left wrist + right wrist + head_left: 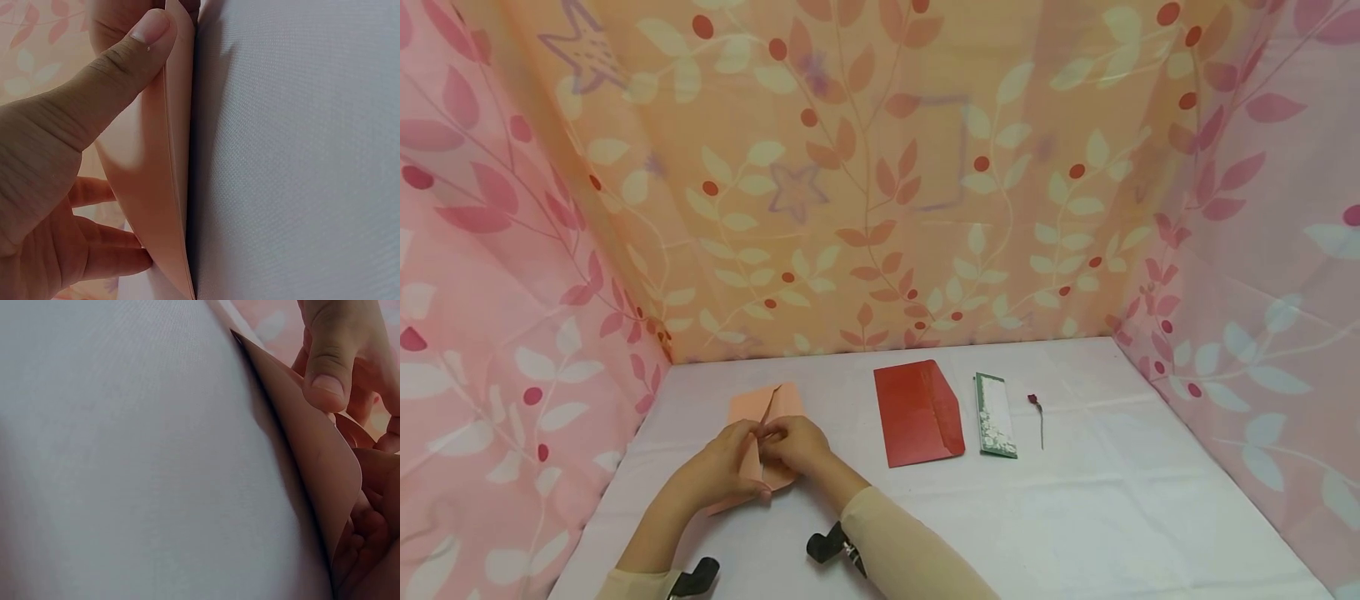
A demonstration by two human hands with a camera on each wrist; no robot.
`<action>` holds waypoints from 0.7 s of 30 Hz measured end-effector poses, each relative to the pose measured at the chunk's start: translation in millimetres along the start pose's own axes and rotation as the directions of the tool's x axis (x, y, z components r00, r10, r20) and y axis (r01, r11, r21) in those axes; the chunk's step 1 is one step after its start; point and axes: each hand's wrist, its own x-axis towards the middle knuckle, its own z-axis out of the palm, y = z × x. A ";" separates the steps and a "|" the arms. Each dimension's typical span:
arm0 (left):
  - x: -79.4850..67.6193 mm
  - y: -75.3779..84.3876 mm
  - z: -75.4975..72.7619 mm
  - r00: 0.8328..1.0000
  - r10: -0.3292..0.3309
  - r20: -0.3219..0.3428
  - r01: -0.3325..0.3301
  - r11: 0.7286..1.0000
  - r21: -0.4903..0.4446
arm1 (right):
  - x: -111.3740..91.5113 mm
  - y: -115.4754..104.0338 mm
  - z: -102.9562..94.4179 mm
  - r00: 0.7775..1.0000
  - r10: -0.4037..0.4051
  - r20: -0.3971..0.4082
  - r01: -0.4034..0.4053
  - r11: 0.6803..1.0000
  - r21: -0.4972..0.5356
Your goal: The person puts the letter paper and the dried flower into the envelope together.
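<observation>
A peach paper envelope (747, 407) lies at the left of the table, its flap side raised and its slit parted. My left hand (721, 468) grips it at the near side; in the left wrist view the thumb (134, 59) presses on the paper edge while the other fingers reach behind. Against the parted slit, my right hand (796, 443) has its fingers curled at the paper. From the right wrist view, these curled fingers (367, 540) sit behind the lifted flap (328, 465), partly hidden by it. Whatever is inside the envelope cannot be seen.
Right of the hands lies a red envelope (913, 417) with its flap to the right. Beside it are a green-edged white card (995, 412) with floral print and a small dried rose (1036, 408). A white cloth covers the table (1075, 517); patterned curtains (865, 167) surround it.
</observation>
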 end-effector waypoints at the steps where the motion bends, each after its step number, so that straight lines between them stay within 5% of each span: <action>1: -0.1 0.3 -0.5 1.000 -0.004 0.004 0.004 1.000 0.000 | -0.8 0.1 -0.1 1.000 -0.006 0.006 0.006 1.000 0.026; 10: 0.0 1.9 -1.3 0.999 -0.028 0.019 0.028 1.000 -0.003 | -3.4 3.6 -4.1 0.998 -0.003 0.059 -0.014 0.959 0.283; 21: -0.1 1.6 0.9 1.000 -0.016 0.007 0.016 1.000 -0.005 | -6.7 4.6 -11.2 0.999 0.027 0.040 -0.040 0.928 0.371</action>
